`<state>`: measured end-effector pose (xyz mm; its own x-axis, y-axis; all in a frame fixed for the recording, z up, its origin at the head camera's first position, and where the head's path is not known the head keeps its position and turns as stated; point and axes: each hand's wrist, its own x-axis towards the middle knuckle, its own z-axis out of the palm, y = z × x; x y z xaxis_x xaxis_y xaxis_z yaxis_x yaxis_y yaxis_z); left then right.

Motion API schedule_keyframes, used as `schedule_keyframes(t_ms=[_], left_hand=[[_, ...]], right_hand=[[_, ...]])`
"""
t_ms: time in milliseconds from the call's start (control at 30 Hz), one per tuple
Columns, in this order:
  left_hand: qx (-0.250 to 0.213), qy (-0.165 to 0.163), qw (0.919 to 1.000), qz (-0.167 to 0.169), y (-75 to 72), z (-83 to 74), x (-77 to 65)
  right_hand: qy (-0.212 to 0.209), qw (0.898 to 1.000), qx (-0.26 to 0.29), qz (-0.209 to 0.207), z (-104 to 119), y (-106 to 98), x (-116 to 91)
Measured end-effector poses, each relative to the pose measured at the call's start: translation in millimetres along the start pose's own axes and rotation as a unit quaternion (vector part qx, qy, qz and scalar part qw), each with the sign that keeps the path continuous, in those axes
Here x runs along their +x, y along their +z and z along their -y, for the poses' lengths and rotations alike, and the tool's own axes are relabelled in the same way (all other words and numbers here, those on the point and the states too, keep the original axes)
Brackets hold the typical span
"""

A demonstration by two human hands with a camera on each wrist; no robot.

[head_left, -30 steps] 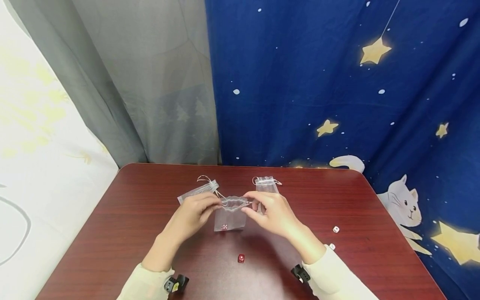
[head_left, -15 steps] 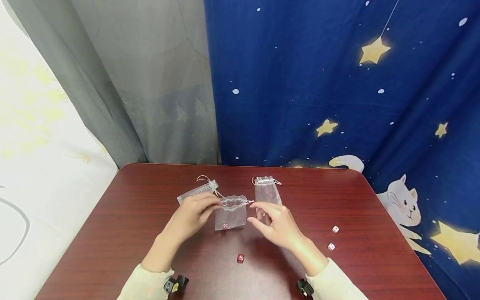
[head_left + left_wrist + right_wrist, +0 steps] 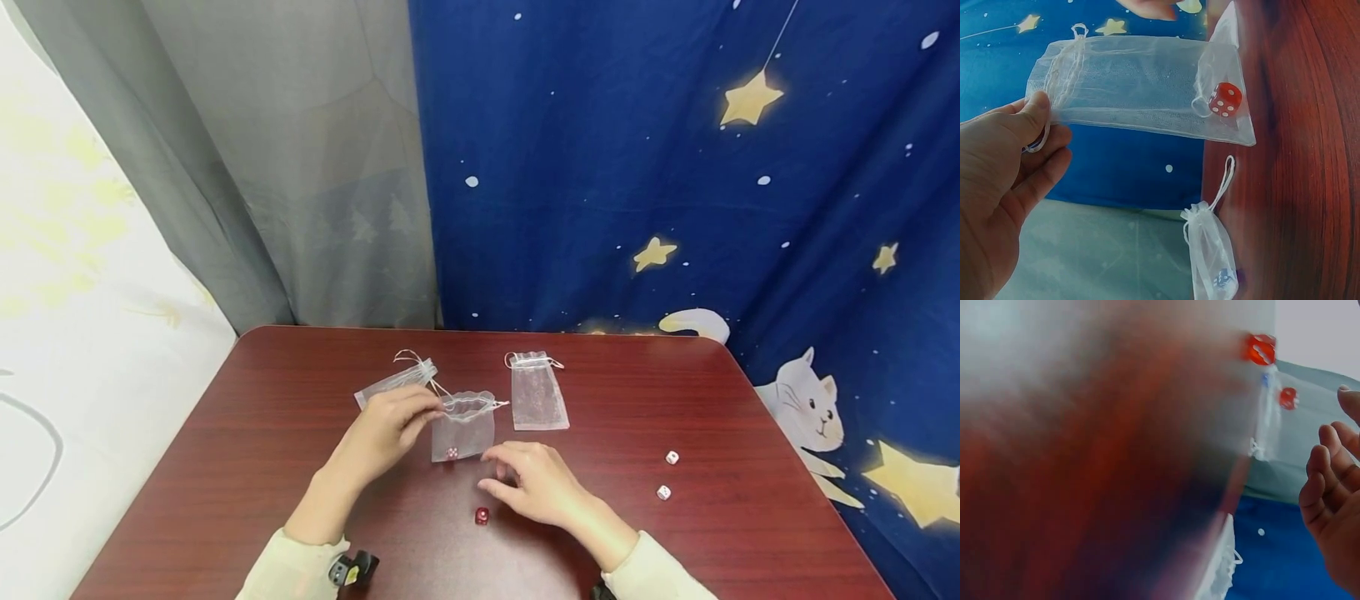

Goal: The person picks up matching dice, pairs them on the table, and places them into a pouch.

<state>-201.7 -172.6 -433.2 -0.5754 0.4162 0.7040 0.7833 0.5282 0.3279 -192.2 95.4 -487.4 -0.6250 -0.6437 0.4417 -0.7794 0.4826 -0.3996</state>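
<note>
My left hand [image 3: 386, 425] pinches the rim of a sheer white drawstring bag [image 3: 468, 433] between thumb and fingers. The bag's mouth gapes, and one red die [image 3: 1225, 100] with white dots sits at its bottom. My right hand [image 3: 536, 483] holds nothing; its fingers are loosely bent, thumb apart. Just in front of its fingertips a second red die [image 3: 482, 516] lies on the table. In the right wrist view that loose die [image 3: 1261, 349] shows at the upper right, left of the fingers, while much of the picture is blurred.
Behind my left hand lies another drawstring bag [image 3: 390, 386], with a blue die [image 3: 1225, 278] inside. A third bag [image 3: 540, 400] lies flat at the back, right of the held one. Two white dice [image 3: 672, 457] [image 3: 663, 492] rest farther right on the dark red table [image 3: 285, 400].
My right hand has let go of the bag's rim and moved down and toward me, close to the loose red die. The left hand keeps its pinch in the same place.
</note>
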Motion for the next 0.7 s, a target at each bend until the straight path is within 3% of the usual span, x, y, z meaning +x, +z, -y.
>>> schedule_keyframes(t_ms=[333, 700], left_hand=[[-0.006, 0.003, 1.0, -0.001, 0.1, 1.2, -0.7], [-0.009, 0.0, 1.0, 0.0, 0.7, 0.7, -0.8]], right_hand=[[0.046, 0.989, -0.041, 0.134, 4.0, 6.0, -4.0], [0.035, 0.982, -0.051, 0.179, 6.2, 11.1, -3.4]])
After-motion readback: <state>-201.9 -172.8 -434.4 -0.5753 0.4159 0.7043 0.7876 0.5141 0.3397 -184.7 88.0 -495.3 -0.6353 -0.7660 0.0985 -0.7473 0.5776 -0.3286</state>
